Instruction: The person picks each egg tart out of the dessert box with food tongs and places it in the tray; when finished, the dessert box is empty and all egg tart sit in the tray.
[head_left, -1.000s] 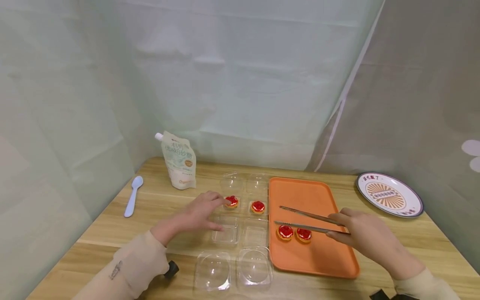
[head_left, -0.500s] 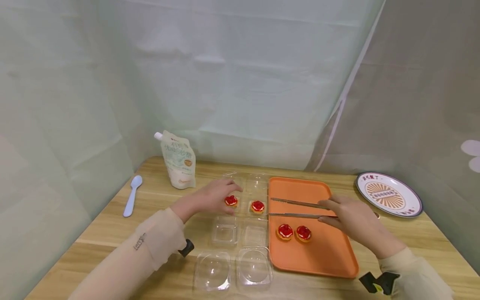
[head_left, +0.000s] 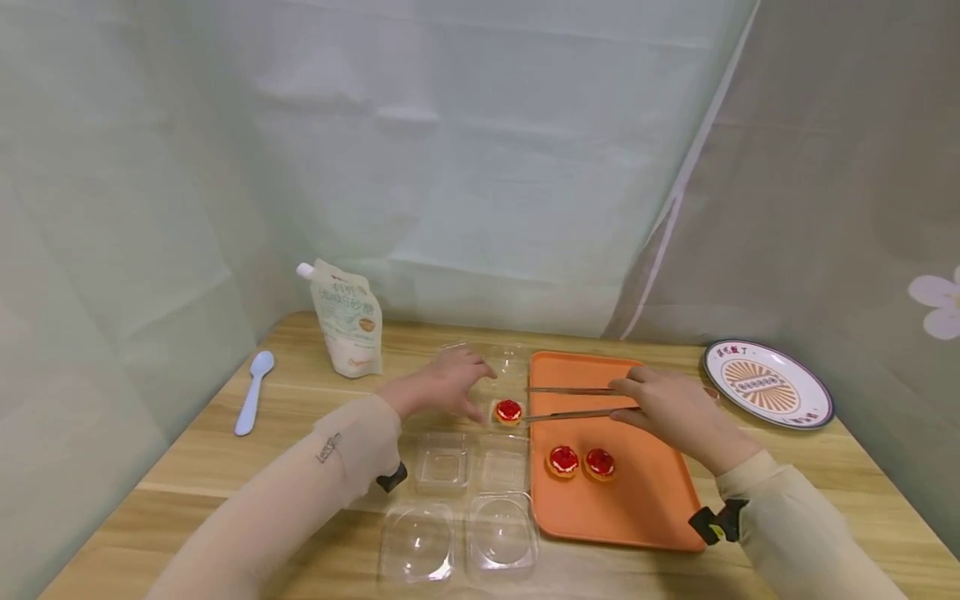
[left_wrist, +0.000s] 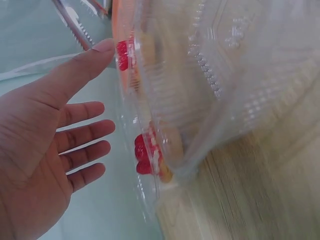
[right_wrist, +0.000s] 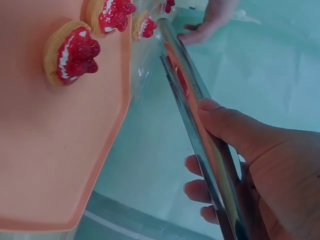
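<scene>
My left hand [head_left: 450, 383] hovers with spread fingers over the clear plastic boxes [head_left: 442, 462], covering the left boxed tart in the head view. That red-topped tart [left_wrist: 150, 155] shows in the left wrist view, where the palm and fingers hold nothing. To its right, a second boxed tart [head_left: 508, 412] lies just beyond my left fingertips. My right hand [head_left: 678, 417] grips metal tongs [head_left: 577, 391], their arms apart with nothing between them. The tongs' tips reach over the left edge of an orange tray [head_left: 622, 521], beside the second boxed tart.
Two more tarts, one left [head_left: 562, 461] and one right [head_left: 599, 464], sit on the tray. Hinged box lids [head_left: 501, 533] lie toward the front. A sugar pouch [head_left: 347, 321] and a pale blue spoon [head_left: 253, 392] stand and lie at left; a patterned plate [head_left: 768, 383] is at right.
My left hand has shifted right and farther back, over the left boxed tart. The right hand has carried the tongs left and back, bringing their tips from above the tray toward the boxes.
</scene>
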